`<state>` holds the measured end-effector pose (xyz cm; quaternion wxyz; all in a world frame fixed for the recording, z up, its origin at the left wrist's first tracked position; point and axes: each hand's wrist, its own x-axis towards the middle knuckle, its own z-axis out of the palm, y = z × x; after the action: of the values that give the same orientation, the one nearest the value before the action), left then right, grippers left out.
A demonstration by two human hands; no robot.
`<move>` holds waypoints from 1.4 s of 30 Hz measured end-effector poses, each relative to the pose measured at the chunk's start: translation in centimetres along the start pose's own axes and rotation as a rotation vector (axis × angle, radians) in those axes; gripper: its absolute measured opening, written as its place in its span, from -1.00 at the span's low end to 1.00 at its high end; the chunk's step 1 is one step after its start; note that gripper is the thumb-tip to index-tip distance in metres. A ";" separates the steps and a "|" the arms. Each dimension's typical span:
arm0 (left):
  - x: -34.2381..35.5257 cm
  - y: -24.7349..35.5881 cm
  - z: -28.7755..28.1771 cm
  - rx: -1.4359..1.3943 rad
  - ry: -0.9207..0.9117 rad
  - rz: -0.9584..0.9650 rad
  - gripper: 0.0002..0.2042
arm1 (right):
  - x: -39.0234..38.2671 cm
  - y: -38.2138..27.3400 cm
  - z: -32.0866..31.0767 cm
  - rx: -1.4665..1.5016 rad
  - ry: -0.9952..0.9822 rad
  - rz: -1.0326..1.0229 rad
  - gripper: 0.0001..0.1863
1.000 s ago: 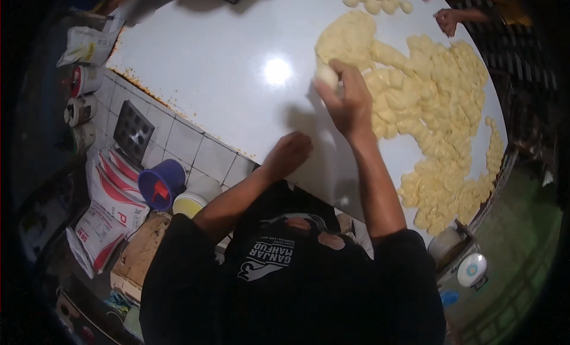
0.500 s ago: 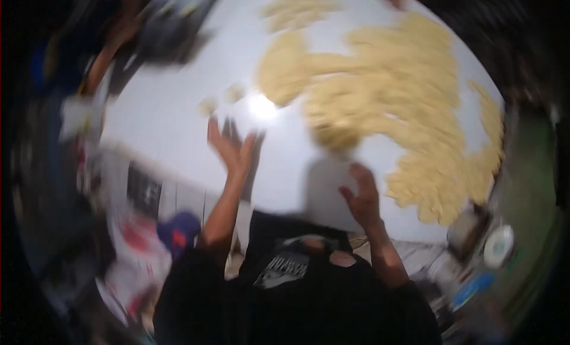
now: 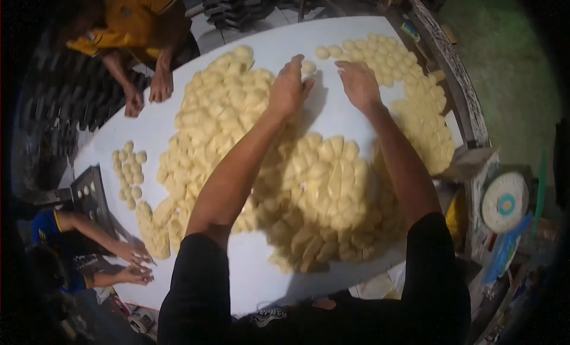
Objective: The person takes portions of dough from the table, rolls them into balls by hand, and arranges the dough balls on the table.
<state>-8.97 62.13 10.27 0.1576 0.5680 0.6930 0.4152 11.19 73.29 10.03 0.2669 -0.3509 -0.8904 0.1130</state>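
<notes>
"Head view, starting close in: what lies nearest the body?"

"Black sleeves point(image 3: 436, 262) at the lower edge, then a bare strip of white table point(image 3: 249, 274). Past that, a broad heap of yellow dough pieces point(image 3: 323, 167) spreads between and under the forearms and away to the left, partly in shadow."

"And the hands?"

"Both reach out beyond the nearer part of the heap. The left hand point(image 3: 289, 88) has its fingers extended and its thumb spread away, with a pale dough ball point(image 3: 308, 67) at the mouth of that gap."

"Is it gripped?"

"It isn't pinched, but the picture is too soft for me to tell whether finger or thumb touches it."

"The right hand?"

"The right hand point(image 3: 359, 86) is loosely open, fingers stretched toward the ball, nothing in its grasp. Near its fingertips lie two dough rounds point(image 3: 335, 51), beside a close-set cluster of rounds point(image 3: 383, 54)."

"Farther off?"

"A co-worker's hands point(image 3: 138, 275) at the left edge, near a dark tray point(image 3: 92, 196); at upper left, a person in an orange top point(image 3: 139, 24)."
</notes>
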 end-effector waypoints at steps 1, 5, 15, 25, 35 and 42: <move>2.3 -2.2 2.6 0.189 -0.001 -0.028 -0.43 | 3.0 0.9 1.2 -0.091 0.017 -0.065 -0.73; 5.9 -8.7 9.4 0.411 0.232 0.214 -0.56 | 10.1 3.7 7.8 -0.325 0.066 -0.287 -0.62; -26.2 2.1 -12.8 0.043 0.288 -0.228 -0.72 | -2.6 -13.3 4.5 0.447 -0.094 -0.082 -0.67; -74.2 -6.3 -22.7 0.727 0.116 -0.517 -0.74 | -42.4 -41.2 12.1 0.465 -0.774 -0.760 -0.81; -77.8 -9.5 -25.0 0.431 0.116 -0.271 -0.83 | -48.0 -44.8 13.6 0.289 -0.696 -0.622 -0.74; -84.1 -10.2 -25.0 0.166 0.099 -0.123 -0.80 | -51.9 -44.6 13.5 0.499 -0.626 -0.647 -0.72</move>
<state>-7.20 -25.09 -3.56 0.1006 0.5141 0.7655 0.3735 10.23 5.06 -4.37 0.0845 0.0676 -0.9366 0.3332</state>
